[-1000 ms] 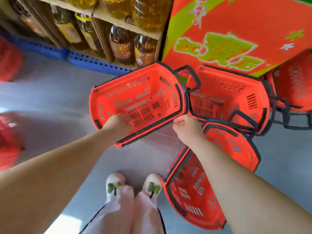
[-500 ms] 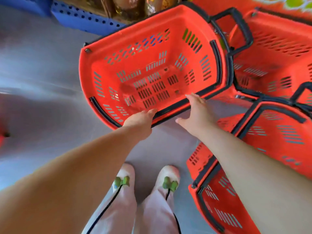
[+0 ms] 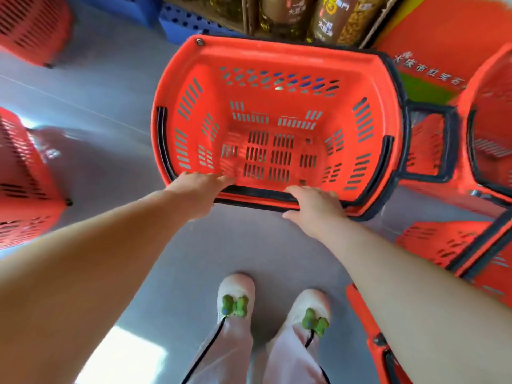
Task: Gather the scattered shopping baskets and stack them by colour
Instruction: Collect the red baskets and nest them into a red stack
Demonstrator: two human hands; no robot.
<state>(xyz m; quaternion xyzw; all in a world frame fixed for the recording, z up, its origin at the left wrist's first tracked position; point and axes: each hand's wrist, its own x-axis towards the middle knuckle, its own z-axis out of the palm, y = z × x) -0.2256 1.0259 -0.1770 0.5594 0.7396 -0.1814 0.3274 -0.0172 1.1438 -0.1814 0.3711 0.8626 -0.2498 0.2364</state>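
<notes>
Just ahead, red basket (image 3: 277, 59) is set long axis crosswise; near rim is overlaid by straight left fingers (image 3: 221, 179), clasped by curled right fingers (image 3: 318, 194).

- Red basket (image 3: 277, 139): slotted plastic, black handles folded along rim, upright, mouth up, on the floor.
- Further red baskets: two at left (image 3: 22, 176) (image 3: 30, 23), tilted cluster at right (image 3: 443, 242).

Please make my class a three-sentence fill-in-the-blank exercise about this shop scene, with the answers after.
The red slotted plastic shopping basket in front of the person contains ___.
The left hand and right hand touch its near rim: ___ hands in all.
The white shoes carry ___ bows.
Missing words: nothing; two; green.
</notes>
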